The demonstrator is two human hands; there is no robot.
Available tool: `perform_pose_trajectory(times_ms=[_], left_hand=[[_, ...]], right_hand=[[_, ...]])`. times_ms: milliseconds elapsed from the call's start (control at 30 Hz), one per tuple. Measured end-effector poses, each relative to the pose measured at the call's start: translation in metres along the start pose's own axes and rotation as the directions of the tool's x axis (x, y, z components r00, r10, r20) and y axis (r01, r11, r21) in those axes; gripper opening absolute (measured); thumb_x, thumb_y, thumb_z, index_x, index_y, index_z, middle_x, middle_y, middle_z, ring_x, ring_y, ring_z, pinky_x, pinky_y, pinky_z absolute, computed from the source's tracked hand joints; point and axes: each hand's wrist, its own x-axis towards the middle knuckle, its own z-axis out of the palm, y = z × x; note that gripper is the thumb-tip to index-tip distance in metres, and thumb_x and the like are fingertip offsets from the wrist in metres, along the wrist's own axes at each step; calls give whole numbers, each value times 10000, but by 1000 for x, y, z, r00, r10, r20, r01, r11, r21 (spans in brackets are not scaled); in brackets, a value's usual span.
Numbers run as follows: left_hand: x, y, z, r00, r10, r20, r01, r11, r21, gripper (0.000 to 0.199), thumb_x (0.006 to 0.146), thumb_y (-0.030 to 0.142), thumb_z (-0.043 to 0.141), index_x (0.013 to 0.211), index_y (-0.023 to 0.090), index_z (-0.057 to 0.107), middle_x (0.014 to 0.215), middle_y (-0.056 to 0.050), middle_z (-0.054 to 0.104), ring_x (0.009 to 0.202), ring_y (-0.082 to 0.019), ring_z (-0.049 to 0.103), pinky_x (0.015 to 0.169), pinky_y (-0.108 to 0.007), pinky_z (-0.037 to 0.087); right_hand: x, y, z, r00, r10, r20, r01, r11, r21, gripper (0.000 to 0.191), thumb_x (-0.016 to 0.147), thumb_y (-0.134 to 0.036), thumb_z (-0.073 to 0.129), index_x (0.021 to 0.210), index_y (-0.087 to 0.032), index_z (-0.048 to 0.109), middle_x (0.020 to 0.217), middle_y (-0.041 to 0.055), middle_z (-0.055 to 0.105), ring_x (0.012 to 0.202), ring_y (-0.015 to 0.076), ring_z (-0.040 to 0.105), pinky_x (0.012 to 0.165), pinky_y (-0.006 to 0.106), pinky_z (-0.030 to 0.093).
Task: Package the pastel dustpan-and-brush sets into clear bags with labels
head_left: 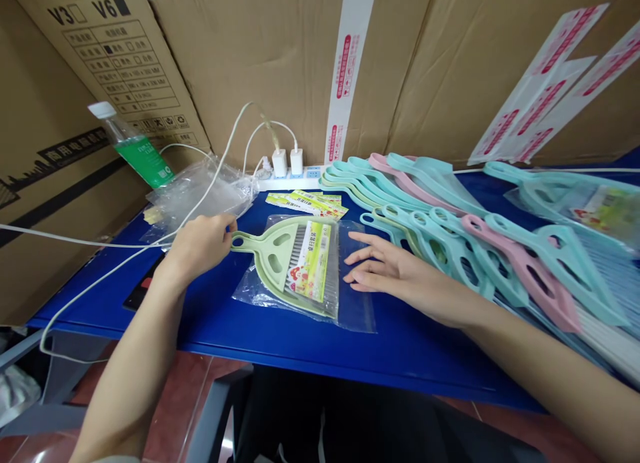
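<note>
A light green dustpan [270, 263] with a grey-bristled brush lies flat on the blue table [300, 349], its head on or in a clear plastic bag [357, 303]. On the bristles rests a yellow-green label card [316, 259]. My left hand [203, 246] has its fingers closed at the end of the dustpan's handle. To the right of the bag, my right hand [380, 266] is held with its fingers spread and nothing in them. Several more cards [307, 203] lie behind the dustpan.
Rows of turquoise, green and pink dustpans [425, 183] and brushes [525, 263] cover the right side. Back left are crumpled clear bags [200, 189], a green-labelled bottle [143, 157] and white cables. A power strip [290, 181] sits against the cardboard boxes [280, 56].
</note>
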Motion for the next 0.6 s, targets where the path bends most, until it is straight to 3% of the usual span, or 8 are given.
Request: perform_pose_trajectory(times_ms=[233,433,533,600], left_hand=[[-4,5,-6,998,-52,46,48,996,81,244,804,128,447,863,243,654,677,-31,667,634,-224,637,525,-272,340],[-6,10,-7,995,-92,28,89,991,100,293,884,163,408,928,234,689,831,-76,713,785,-270,691,616,-298,445],[-6,12,-2,993,-59,-104,63,997,45,297,889,160,417,977,212,696,973,-102,709,840,-281,691,648,-323,487],[-7,16,4,967,77,-243,-87,996,-33,306,917,181,407,1030,192,690,1009,-108,688,869,-267,682,681,-335,512]], right_hand=[[0,-1,-1,1000,20,8,-19,999,-29,850,734,-402,704,1472,-209,331,1183,110,521,1036,237,635,940,442,554],[-4,-2,0,997,-16,81,21,998,-59,814,766,-428,664,1460,-193,308,1156,101,509,999,209,621,905,428,573],[-6,-6,1,985,-64,159,79,992,-94,700,825,-413,594,1437,-192,334,1086,84,526,901,189,637,786,396,612],[-6,-7,0,978,-161,130,185,963,-198,568,871,-388,526,1390,-189,407,1013,74,553,815,183,638,674,370,615]])
